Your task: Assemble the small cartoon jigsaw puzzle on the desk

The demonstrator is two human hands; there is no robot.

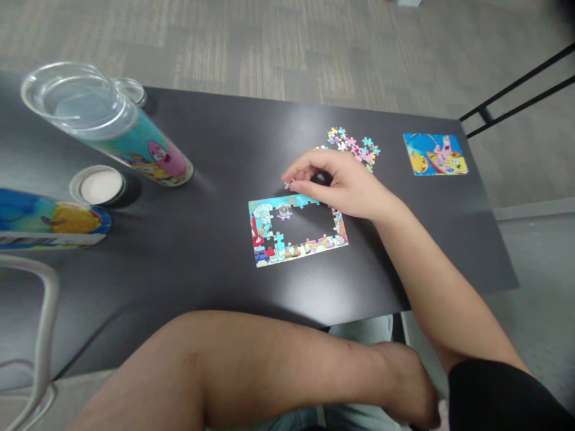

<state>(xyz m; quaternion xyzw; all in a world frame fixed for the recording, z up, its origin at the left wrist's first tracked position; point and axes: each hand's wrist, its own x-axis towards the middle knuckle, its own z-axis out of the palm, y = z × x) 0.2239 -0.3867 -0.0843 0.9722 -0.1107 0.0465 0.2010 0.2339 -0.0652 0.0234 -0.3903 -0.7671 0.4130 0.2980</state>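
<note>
My right hand hovers over the top edge of a partly built jigsaw puzzle on the black table. Its fingertips are pinched on a small puzzle piece. Just beyond the hand lies a heap of loose puzzle pieces. My left forearm crosses my lap below the table's near edge. My left hand rests near my right elbow, and its fingers are hidden.
A clear tube with a cartoon label lies tilted at the left, with a white lid and a second tube beside it. A small picture card sits at the far right. A dark metal frame stands beyond the right edge.
</note>
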